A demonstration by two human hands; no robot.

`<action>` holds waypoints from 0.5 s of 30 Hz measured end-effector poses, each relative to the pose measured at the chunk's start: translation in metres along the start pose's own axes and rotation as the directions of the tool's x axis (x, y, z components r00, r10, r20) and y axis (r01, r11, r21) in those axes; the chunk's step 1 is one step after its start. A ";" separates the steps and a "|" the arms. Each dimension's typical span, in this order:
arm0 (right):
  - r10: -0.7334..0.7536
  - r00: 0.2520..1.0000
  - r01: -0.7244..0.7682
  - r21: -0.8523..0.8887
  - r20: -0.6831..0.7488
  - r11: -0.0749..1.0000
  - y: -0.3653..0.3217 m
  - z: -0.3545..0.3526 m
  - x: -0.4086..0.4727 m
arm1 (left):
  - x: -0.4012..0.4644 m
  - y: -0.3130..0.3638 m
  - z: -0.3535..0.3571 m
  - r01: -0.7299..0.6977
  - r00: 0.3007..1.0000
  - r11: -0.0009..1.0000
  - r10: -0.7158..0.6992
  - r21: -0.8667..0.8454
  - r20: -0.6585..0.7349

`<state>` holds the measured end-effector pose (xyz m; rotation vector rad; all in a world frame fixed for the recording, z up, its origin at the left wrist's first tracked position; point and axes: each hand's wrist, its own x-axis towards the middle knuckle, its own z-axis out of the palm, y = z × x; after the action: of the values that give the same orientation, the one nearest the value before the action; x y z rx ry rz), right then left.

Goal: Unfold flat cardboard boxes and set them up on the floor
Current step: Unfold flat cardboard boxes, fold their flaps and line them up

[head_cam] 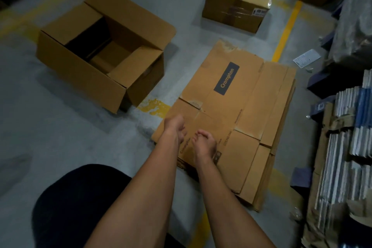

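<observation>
Both bare arms reach forward and down over a stack of flat boxes lying on the grey floor. The left hand hangs above the near left corner of the top sheet, its fingers loosely curled and holding nothing. The right hand is just beside it, to its right and slightly nearer the person, fingers bent downward toward the cardboard; whether the fingertips touch the sheet or pinch any edge cannot be told, and nothing is visibly held in it. The two hands are close together but apart.

The top flat box stretches away from the hands, with a dark label printed well beyond the fingers. More flattened sheets lie under it, their edges showing to the right of the right hand.

Beyond the left hand and off to its left stands an opened box, upright on the floor with its top flaps spread and its inside dark. Far past both hands sits a taped box, closed and wrapped in shiny film. A yellow line painted on the floor runs away to the right of that box.

To the right of the right hand, well apart from it, are stacked bundles of pale and blue flat material. A dark trouser leg fills the space below the left forearm.
</observation>
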<state>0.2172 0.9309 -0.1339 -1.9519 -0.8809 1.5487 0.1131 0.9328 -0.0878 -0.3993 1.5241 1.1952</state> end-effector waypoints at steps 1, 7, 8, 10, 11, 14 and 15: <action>-0.043 0.999 0.044 -0.046 0.026 0.998 -0.012 0.017 -0.003 | -0.001 0.014 -0.001 -0.053 0.999 0.998 0.053 -0.025 -0.008; -0.295 0.897 0.390 -0.275 0.330 0.879 -0.063 0.124 -0.033 | -0.004 0.112 -0.064 -0.301 0.946 0.951 0.307 0.066 -0.106; -0.323 0.867 0.448 -0.310 0.379 0.839 -0.067 0.139 -0.037 | -0.004 0.125 -0.081 -0.311 0.941 0.947 0.319 0.086 -0.111; -0.346 0.802 0.542 -0.351 0.486 0.763 -0.072 0.167 -0.046 | 0.000 0.145 -0.116 -0.310 0.938 0.946 0.320 0.093 -0.133; -0.354 0.765 0.594 -0.376 0.538 0.711 -0.073 0.180 -0.048 | 0.001 0.152 -0.133 -0.306 0.937 0.948 0.317 0.091 -0.145; -0.389 0.612 0.779 -0.438 0.689 0.449 -0.072 0.220 -0.052 | 0.014 0.163 -0.182 -0.329 0.922 0.940 0.341 0.096 -0.182; -0.386 0.563 0.822 -0.448 0.731 0.352 -0.069 0.232 -0.051 | 0.020 0.164 -0.197 -0.327 0.921 0.940 0.340 0.101 -0.189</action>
<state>-0.0288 0.9360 -0.1046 -1.1941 -2.5613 1.2312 -0.1263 0.8462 -0.0513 -0.2257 1.8597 1.3944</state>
